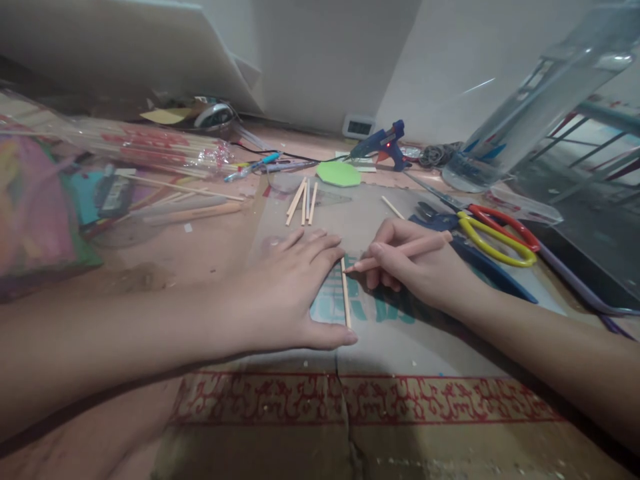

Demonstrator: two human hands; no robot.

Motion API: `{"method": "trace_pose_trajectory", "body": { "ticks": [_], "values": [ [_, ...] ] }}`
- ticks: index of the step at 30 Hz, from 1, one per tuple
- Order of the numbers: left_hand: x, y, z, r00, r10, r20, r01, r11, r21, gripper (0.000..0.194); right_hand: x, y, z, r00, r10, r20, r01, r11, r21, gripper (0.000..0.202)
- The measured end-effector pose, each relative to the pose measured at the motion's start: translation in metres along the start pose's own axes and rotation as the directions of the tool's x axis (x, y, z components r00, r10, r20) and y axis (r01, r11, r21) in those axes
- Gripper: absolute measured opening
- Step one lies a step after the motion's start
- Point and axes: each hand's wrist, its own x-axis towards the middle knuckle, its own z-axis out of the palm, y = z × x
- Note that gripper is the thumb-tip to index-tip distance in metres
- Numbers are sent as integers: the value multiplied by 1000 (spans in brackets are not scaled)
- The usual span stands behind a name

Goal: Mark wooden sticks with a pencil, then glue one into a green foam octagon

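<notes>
My left hand (300, 280) lies spread on the cardboard sheet (280, 400). Its index finger and thumb press the two ends of a thin wooden stick (346, 293) against the board. In my right hand (405, 260) is a pinkish pen (420, 247), gripped as for writing, with its tip at the upper part of the stick. Several short cut sticks (303, 201) lie just beyond my left hand. A green paper polygon (339, 174) rests behind them.
Scissors (500, 233) with red and yellow handles lie at the right, near a tall clear bottle (480, 147). A blue glue gun (383, 143) with a lit red light stands at the back. Bagged sticks (150, 143) and a colourful plastic bag (40, 207) fill the left.
</notes>
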Motion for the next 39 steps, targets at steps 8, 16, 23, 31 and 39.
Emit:
{"method": "trace_pose_trajectory", "body": {
  "ticks": [8,16,23,31,39],
  "values": [
    [1,0,0,999,-15,30,16,1000,-8,101,-3,4,-3,996,-33,78,32,999,17,33],
    [1,1,0,999,-12,44,12,1000,-1,105,-3,4,-2,999,-31,41,31,999,-10,29],
    [1,1,-1,1000,-11,27,11,1000,-11,100,-4,3,-4,993,-15,119,12,1000,24,31],
    [0,-3,1,1000,18,8,-18,1000,-2,104,-8,5,-5,984,-29,176,20,998,52,31],
    [-1,-1,1,997,-4,75,4,1000,0,102,-9,3,-6,991,-46,127,47,999,-2,31]
  ]
}}
